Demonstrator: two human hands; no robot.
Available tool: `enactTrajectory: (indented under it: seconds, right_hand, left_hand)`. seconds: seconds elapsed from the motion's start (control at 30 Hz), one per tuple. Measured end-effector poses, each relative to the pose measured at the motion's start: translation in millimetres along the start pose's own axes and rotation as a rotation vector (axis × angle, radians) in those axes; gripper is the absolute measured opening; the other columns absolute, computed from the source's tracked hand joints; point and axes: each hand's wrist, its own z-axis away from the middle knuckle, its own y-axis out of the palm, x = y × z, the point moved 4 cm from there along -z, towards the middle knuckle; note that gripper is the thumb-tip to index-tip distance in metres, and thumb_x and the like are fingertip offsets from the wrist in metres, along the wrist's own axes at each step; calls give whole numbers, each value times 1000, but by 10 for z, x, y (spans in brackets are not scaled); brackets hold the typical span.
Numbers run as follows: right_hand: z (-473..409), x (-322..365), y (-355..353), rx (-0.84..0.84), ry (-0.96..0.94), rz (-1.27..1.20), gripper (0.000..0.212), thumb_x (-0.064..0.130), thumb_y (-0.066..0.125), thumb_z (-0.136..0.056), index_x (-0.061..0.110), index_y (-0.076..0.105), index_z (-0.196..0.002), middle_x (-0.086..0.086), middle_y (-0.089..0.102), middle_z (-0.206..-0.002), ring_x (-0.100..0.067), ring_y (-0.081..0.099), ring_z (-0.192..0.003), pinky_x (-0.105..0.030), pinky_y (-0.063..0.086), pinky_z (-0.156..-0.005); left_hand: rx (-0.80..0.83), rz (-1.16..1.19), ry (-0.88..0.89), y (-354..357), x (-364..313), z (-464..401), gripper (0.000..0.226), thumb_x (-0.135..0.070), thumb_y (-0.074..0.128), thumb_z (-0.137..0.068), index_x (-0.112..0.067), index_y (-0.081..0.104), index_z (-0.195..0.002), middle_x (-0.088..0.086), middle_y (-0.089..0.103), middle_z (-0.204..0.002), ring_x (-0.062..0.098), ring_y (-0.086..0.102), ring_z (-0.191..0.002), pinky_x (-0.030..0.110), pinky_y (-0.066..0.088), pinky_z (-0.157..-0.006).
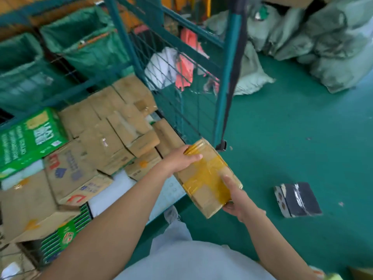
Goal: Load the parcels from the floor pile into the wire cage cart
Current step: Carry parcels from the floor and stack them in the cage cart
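Note:
A small cardboard parcel (pixel 207 178) wrapped in yellow tape is held between both hands just outside the open front of the teal wire cage cart (pixel 228 77). My left hand (pixel 181 159) grips its far upper end. My right hand (pixel 237 197) grips its near lower corner. Inside the cart lie several stacked cardboard boxes (pixel 105 142) and a green printed box (pixel 30 138). A dark flat parcel (pixel 297 199) lies on the green floor to the right.
Grey-green sacks (pixel 333 47) are heaped at the back right on the green floor (pixel 292 128). Green bags (pixel 80 43) hang behind the cart. A black strap (pixel 234 77) dangles along the cart's front post. White and pink packets (pixel 173 67) sit behind the mesh.

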Motion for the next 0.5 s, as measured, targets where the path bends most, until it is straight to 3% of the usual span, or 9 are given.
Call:
enactTrajectory:
  seconds: [0.1,0.27,0.37,0.43,0.5]
  right_hand:
    - [-148,190,477,54,-12,75,72,70,57,-93,30,36,-148,-2,48,-150,-33,51,-134,-50,44,-112]
    - [-366,590,1266,58,-19,208,70,72,50,-94,30,38,-148,4,53,-139,-29,57,-124,-39,46,-92]
    - [-529,840,1612,43,-42,201,76,76,57,-87,32,42,-146,4,51,-145,-25,65,-111,-31,48,-71]
    - [-703,983,1830,73,-52,136,80,75,65,-83,34,42,-148,4,46,-149,-25,69,-108,-32,55,-69]
    - [-804,1114,2003,102,-55,22,80,67,72,-83,33,42,-149,2,44,-152,-29,69,-112,-32,60,-73]
  left_hand:
    - [-68,-19,-3,-472,204,-143,72,-60,61,-95,-27,39,-155,-4,49,-153,23,49,-138,31,40,-105]
    - [-183,-7,29,-1245,535,-497,71,-68,60,-91,-36,43,-152,-3,51,-151,25,49,-138,46,42,-114]
    - [-207,90,93,-1612,645,-699,68,-61,63,-93,-32,45,-151,-2,49,-152,20,49,-138,33,39,-113]
    - [-240,133,136,-1844,734,-824,65,-56,64,-95,-30,46,-151,-2,49,-151,17,50,-135,26,37,-107]
    - [-282,158,171,-1993,801,-910,65,-57,65,-93,-31,47,-150,-2,48,-149,16,50,-134,28,38,-111]
